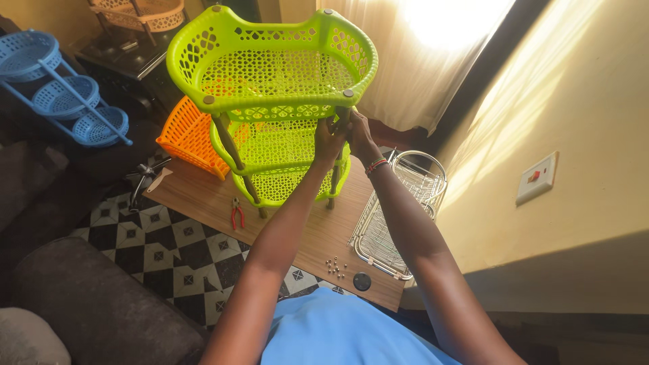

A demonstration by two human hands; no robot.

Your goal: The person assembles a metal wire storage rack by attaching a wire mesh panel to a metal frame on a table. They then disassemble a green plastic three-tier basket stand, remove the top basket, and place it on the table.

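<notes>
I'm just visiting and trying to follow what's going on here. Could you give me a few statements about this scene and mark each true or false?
1. Both hands, left hand and right hand, grip a pole under the top tier of the green basket rack. True.
2. The rack stands on the floor. False: it stands on the wooden table.
3. Red-handled pliers lie on the table. True.
4. The wire rack is blue plastic. False: it is bare metal.
</notes>
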